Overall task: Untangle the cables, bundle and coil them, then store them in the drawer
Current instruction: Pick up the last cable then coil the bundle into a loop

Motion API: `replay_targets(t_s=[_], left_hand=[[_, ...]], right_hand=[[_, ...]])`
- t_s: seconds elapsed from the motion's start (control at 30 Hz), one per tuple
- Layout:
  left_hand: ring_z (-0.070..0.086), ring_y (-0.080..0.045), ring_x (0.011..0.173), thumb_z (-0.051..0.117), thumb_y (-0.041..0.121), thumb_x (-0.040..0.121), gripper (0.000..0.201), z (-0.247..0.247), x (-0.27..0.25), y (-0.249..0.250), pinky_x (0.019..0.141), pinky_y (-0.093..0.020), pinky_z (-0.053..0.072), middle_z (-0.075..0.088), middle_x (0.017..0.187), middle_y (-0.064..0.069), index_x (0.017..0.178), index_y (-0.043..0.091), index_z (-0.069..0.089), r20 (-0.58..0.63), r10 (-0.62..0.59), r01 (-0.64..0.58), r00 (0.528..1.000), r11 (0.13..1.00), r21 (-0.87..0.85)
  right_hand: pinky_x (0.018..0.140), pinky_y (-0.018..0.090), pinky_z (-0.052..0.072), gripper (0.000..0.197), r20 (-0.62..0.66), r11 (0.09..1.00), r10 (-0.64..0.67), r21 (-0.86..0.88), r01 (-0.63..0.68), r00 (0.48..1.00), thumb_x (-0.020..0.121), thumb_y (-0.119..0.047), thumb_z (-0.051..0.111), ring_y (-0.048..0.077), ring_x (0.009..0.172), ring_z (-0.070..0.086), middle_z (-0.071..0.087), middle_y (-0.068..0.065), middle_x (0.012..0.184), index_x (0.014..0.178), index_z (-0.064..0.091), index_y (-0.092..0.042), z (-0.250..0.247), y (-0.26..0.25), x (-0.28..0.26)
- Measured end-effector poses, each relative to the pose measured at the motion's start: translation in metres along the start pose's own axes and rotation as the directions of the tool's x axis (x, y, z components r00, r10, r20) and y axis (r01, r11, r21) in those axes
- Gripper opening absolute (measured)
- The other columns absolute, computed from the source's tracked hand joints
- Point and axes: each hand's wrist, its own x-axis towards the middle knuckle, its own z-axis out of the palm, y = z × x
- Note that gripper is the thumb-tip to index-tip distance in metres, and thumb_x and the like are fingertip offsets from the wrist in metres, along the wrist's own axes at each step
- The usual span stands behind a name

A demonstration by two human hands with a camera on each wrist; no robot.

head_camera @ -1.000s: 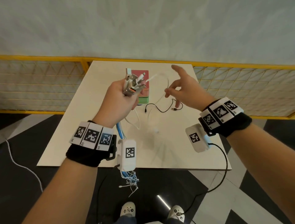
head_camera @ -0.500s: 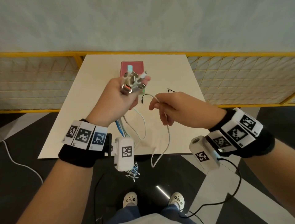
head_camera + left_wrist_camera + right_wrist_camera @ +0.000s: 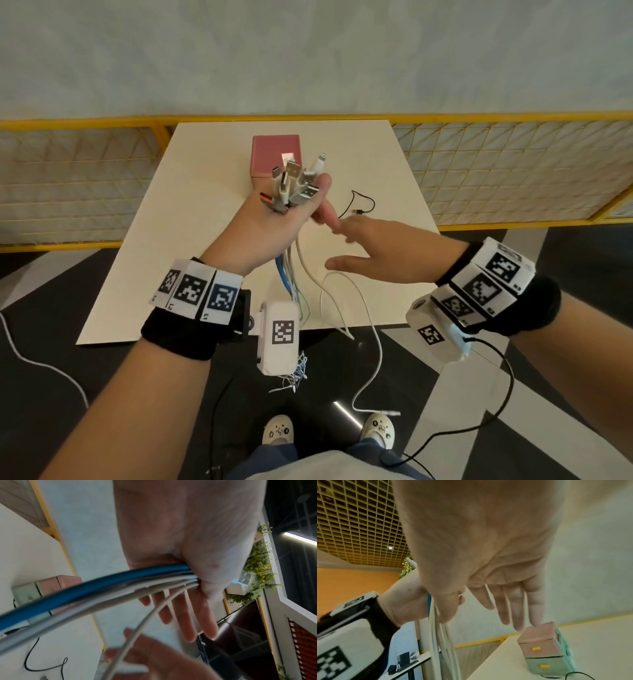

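Observation:
My left hand (image 3: 274, 226) is raised over the table and grips a bundle of cables (image 3: 291, 274) just below their plugs (image 3: 294, 185), which fan out above the fist. Blue, grey and white cords (image 3: 102, 582) hang from the fist past the table's near edge. One white cable (image 3: 375, 342) loops down to the floor. My right hand (image 3: 363, 250) is beside the left one, its fingers (image 3: 505, 608) straight and holding nothing. A thin black cable (image 3: 359, 205) lies loose on the table. The drawer box (image 3: 275, 154), pink over green (image 3: 542, 647), stands at the back with both drawers closed.
The white table (image 3: 205, 171) is small and backed by a yellow mesh railing (image 3: 513, 164). A black wire (image 3: 493, 394) runs from my right wrist camera to the floor. My feet (image 3: 376, 425) stand just below the table's near edge.
My right hand let go of the white cable it was pinching and opened flat. That cable now hangs loose toward the floor. The left hand kept its grip and moved slightly right.

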Motion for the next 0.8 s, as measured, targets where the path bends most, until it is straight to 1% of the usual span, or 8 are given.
replay_targets(t_s=[0.1, 0.17, 0.23, 0.3, 0.4, 0.5, 0.63, 0.8], left_hand=[[0.058, 0.021, 0.084, 0.043, 0.030, 0.102, 0.043, 0.011, 0.003, 0.005, 0.070, 0.004, 0.037, 0.069, 0.079, 0.031, 0.077, 0.010, 0.072, 0.043, -0.004, 0.006, 0.999, 1.000, -0.026], [0.061, 0.014, 0.093, 0.040, 0.035, 0.102, 0.049, 0.018, 0.009, 0.003, 0.073, -0.001, 0.042, 0.072, 0.098, 0.020, 0.074, 0.006, 0.069, 0.037, 0.020, -0.017, 0.999, 0.998, -0.061], [0.063, 0.012, 0.089, 0.041, 0.037, 0.102, 0.053, 0.022, 0.015, -0.001, 0.069, -0.001, 0.041, 0.074, 0.101, 0.012, 0.070, 0.005, 0.068, 0.015, 0.007, -0.006, 1.000, 0.998, -0.056], [0.064, 0.011, 0.078, 0.046, 0.034, 0.101, 0.050, 0.027, 0.018, -0.004, 0.057, 0.000, 0.040, 0.075, 0.096, 0.007, 0.069, 0.001, 0.067, -0.001, -0.024, 0.023, 1.000, 0.998, -0.065], [0.067, 0.003, 0.084, 0.056, 0.033, 0.097, 0.036, 0.030, 0.024, -0.013, 0.080, -0.018, 0.048, 0.073, 0.079, 0.009, 0.072, 0.010, 0.068, -0.078, -0.054, 0.041, 0.996, 0.987, -0.155], [0.069, -0.013, 0.072, 0.064, 0.036, 0.091, 0.032, 0.027, 0.030, -0.021, 0.081, -0.036, 0.053, 0.049, 0.049, 0.009, 0.073, 0.012, 0.057, -0.121, -0.214, 0.143, 0.969, 0.891, -0.430], [0.055, -0.015, 0.053, 0.062, 0.042, 0.090, 0.044, 0.023, 0.039, -0.026, 0.092, -0.049, 0.054, 0.035, 0.052, 0.001, 0.060, 0.016, 0.043, -0.161, -0.237, 0.103, 0.958, 0.811, -0.576], [0.036, -0.015, 0.042, 0.051, 0.050, 0.091, 0.051, 0.011, 0.050, -0.032, 0.062, -0.034, 0.052, 0.031, 0.048, 0.001, 0.055, 0.017, 0.036, -0.116, -0.247, 0.104, 0.962, 0.725, -0.681]], right_hand=[[0.107, 0.023, 0.038, 0.065, -0.059, 0.963, -0.122, 0.234, 0.133, 0.991, 0.091, -0.049, 0.049, 0.007, 0.126, 0.045, 0.041, -0.003, 0.147, 0.145, 0.030, -0.018, -0.001, -0.009, 0.001], [0.102, 0.019, 0.040, 0.044, -0.083, 0.899, -0.144, 0.405, 0.166, 0.986, 0.096, -0.031, 0.048, 0.006, 0.119, 0.051, 0.052, 0.001, 0.136, 0.134, 0.045, -0.008, 0.003, -0.020, 0.003], [0.097, 0.018, 0.044, 0.026, -0.157, 0.801, -0.126, 0.566, 0.193, 0.980, 0.099, -0.012, 0.043, 0.000, 0.105, 0.058, 0.062, 0.002, 0.113, 0.118, 0.051, 0.002, 0.011, -0.026, 0.008], [0.091, 0.019, 0.048, 0.018, -0.213, 0.724, -0.089, 0.657, 0.210, 0.973, 0.100, -0.005, 0.035, -0.001, 0.087, 0.059, 0.059, -0.004, 0.091, 0.104, 0.053, -0.002, 0.020, -0.026, 0.014], [0.066, 0.030, 0.051, 0.018, -0.234, 0.619, -0.044, 0.757, 0.210, 0.971, 0.102, -0.010, 0.029, 0.010, 0.062, 0.046, 0.046, 0.000, 0.073, 0.091, 0.043, -0.009, 0.033, -0.025, 0.024], [0.050, 0.020, 0.036, 0.019, -0.258, 0.519, -0.070, 0.815, 0.256, 0.964, 0.102, -0.018, 0.030, 0.007, 0.055, 0.033, 0.038, -0.001, 0.070, 0.088, 0.042, -0.023, 0.038, -0.022, 0.033], [0.052, 0.019, 0.038, 0.014, -0.297, 0.597, -0.129, 0.739, 0.313, 0.946, 0.099, -0.020, 0.039, 0.003, 0.053, 0.038, 0.041, -0.006, 0.070, 0.092, 0.041, -0.031, 0.039, -0.017, 0.043], [0.054, 0.019, 0.036, 0.015, -0.256, 0.613, -0.079, 0.749, 0.250, 0.963, 0.099, -0.026, 0.039, 0.003, 0.053, 0.036, 0.040, -0.009, 0.064, 0.090, 0.041, -0.014, 0.052, -0.007, 0.055]])
